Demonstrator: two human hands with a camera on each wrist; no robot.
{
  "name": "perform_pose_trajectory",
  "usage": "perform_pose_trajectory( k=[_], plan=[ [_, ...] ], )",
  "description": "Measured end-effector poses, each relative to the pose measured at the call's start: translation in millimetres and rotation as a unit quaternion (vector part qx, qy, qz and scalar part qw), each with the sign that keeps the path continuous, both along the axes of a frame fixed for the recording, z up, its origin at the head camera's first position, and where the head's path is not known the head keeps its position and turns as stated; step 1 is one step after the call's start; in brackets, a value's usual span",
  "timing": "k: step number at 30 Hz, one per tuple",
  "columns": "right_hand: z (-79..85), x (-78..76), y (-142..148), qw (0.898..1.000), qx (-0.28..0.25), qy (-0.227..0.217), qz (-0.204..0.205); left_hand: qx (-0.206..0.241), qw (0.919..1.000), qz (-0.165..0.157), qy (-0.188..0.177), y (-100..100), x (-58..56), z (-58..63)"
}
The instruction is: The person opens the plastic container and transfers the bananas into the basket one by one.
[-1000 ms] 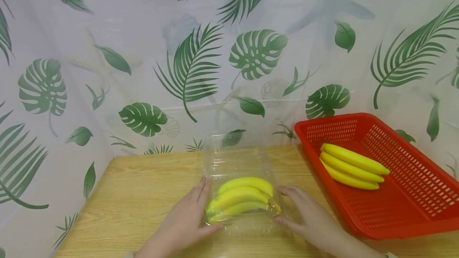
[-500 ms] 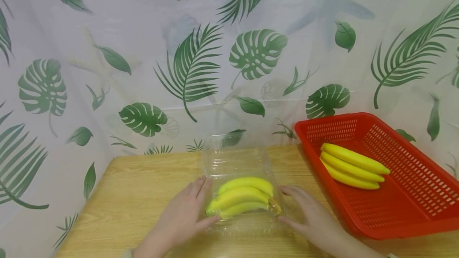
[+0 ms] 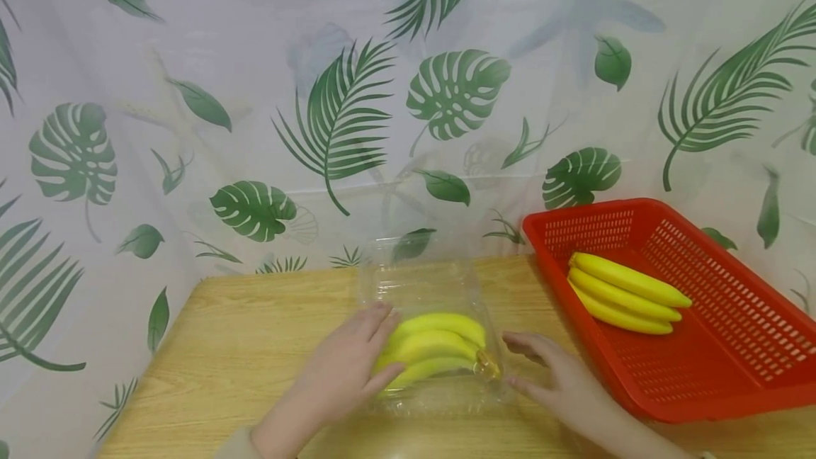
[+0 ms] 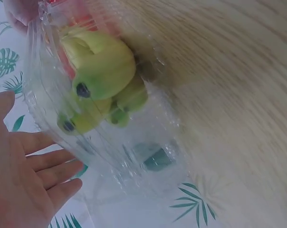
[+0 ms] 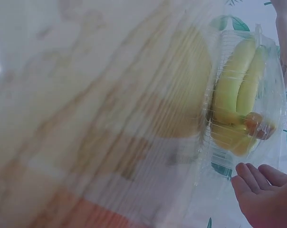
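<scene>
A clear plastic clamshell box (image 3: 421, 282) stands on the table with its lid raised at the back. Inside lies a bunch of yellow bananas (image 3: 440, 346), its brown stem end to the right; green-tinged tips show in the left wrist view. My left hand (image 3: 347, 367), fingers extended, overlaps the box's left side and hides the bananas' left ends in the head view. From the left wrist, the hand (image 4: 27, 175) shows an open palm beside the box wall. My right hand (image 3: 561, 384) is held just off the box's right side, fingers loosely bent and nothing in them.
To the right sits a red perforated basket (image 3: 714, 360) holding another banana bunch (image 3: 625, 296). Behind the wooden table (image 3: 248, 331) hangs a white cloth with green leaf prints (image 3: 446, 94).
My left hand has moved right and slightly up, over the box's left edge. My right hand has drawn away to the right. Box and bananas have stayed put.
</scene>
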State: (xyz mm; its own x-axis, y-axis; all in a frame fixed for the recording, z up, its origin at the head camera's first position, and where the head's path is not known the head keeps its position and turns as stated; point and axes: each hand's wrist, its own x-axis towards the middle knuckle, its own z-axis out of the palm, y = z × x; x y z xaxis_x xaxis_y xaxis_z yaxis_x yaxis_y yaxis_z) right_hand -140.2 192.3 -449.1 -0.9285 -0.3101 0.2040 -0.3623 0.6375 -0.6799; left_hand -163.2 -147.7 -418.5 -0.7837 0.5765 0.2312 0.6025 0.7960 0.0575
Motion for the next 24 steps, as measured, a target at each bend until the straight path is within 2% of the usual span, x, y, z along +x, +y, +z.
perform_pose_trajectory(
  k=[6, 13, 19, 24],
  plan=[
    [0.0, -1.0, 3, 0.998, -0.040, -0.047, 0.000, -0.027, 0.9992, -0.029, 0.009, 14, -1.0, 4.1],
    [-4.3, -1.8, 8, 0.990, -0.098, -0.097, 0.012, -0.057, 0.9967, -0.053, 0.026, 31, -0.1, 8.4],
    [-10.5, -4.2, 15, 0.983, -0.133, -0.128, 0.022, -0.062, 0.9943, -0.066, 0.057, 45, 1.0, 7.4],
    [-15.0, -4.0, 20, 0.973, -0.165, -0.153, 0.041, -0.059, 0.9936, -0.082, 0.050, 55, 2.0, 6.9]
  ],
)
